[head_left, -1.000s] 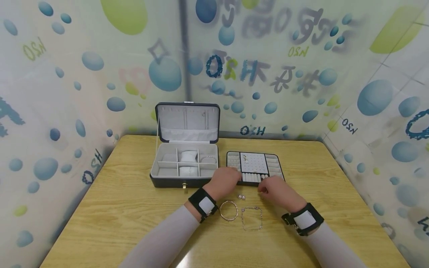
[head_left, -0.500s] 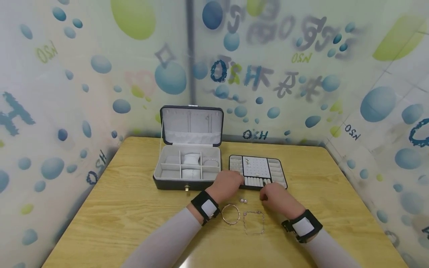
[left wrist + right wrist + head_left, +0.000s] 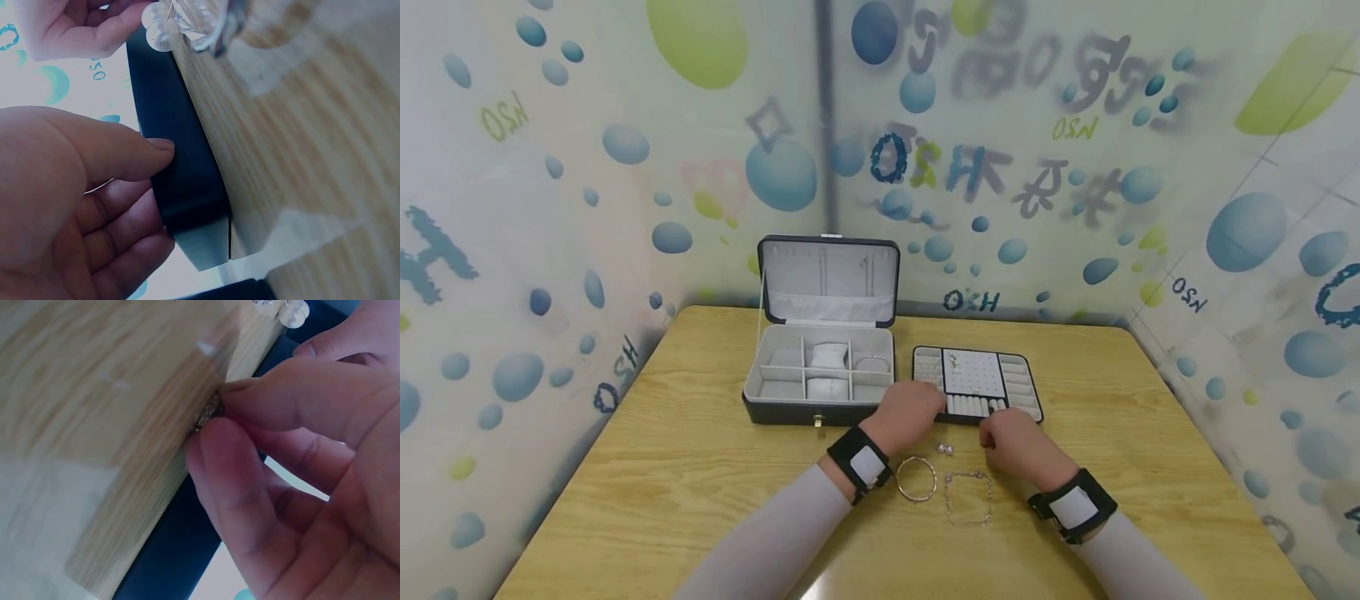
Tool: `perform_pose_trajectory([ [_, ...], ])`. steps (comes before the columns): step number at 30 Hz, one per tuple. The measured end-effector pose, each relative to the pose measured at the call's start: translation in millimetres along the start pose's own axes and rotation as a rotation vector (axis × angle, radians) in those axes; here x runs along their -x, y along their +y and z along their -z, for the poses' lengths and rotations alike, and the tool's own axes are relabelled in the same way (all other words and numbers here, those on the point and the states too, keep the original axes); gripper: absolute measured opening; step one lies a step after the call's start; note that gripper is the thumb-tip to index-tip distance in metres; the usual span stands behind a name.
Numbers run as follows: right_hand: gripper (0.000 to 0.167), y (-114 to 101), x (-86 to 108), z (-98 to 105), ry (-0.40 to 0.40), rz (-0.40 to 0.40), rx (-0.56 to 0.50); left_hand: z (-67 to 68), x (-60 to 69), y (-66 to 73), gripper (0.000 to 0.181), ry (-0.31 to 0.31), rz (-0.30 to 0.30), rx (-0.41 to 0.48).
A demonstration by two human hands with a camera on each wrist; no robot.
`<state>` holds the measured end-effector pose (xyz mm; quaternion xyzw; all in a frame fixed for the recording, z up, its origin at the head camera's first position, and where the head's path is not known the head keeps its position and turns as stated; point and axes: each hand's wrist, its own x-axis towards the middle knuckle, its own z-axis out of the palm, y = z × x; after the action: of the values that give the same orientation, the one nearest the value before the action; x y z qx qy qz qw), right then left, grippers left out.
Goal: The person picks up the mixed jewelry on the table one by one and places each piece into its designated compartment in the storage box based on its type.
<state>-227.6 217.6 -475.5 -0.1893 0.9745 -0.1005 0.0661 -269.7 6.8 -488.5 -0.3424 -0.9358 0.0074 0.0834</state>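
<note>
With thumb and fingers, my left hand [image 3: 906, 410] grips the near left edge of a black-rimmed jewellery tray [image 3: 976, 375]; in the left wrist view the thumb lies on its dark side wall [image 3: 178, 125]. My right hand [image 3: 1026, 446] is at the tray's near edge, beside the ring slots. Between its thumb and index fingertip it pinches a small sparkling ring [image 3: 210, 412], mostly hidden by the fingers. On the table between the hands lies a pair of pearl earrings [image 3: 944, 450]. Closer to me are a round bangle [image 3: 917, 500] and a thin chain bracelet [image 3: 977, 475].
An open jewellery box [image 3: 786, 412] stands left of the tray, its lid [image 3: 827, 275] upright. Inside are white cushions [image 3: 829, 357] and another bangle [image 3: 872, 358]. Earrings [image 3: 953, 360] sit on the tray's panel. Printed walls enclose the wooden table [image 3: 647, 467].
The head view has shifted slightly, so everything sits a little lower and further right. Both hands stay at nearly the same places on the tray.
</note>
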Motion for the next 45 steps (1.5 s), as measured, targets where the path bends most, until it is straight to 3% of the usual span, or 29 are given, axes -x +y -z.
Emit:
perform_pose_trajectory([
  [9,0.026,1,-1.9,2,-0.013,0.0,-0.021,-0.3,-0.2,-0.5,0.013,0.015,-0.006,-0.001],
  [15,0.037,1,-7.2,3,-0.016,0.05,0.0,0.2,0.2,0.0,0.012,0.012,0.001,0.002],
  [20,0.036,-5,-9.4,5,-0.015,0.073,0.027,0.8,1.2,-0.5,0.015,0.007,0.012,0.017],
  [30,0.031,-16,-7.3,6,-0.029,-0.002,0.055,0.4,-0.1,1.0,0.016,0.023,0.016,0.006],
  [45,0.031,2,-9.2,12,-0.101,-0.035,-0.082,-0.1,0.6,-0.9,0.014,0.022,-0.027,-0.03],
])
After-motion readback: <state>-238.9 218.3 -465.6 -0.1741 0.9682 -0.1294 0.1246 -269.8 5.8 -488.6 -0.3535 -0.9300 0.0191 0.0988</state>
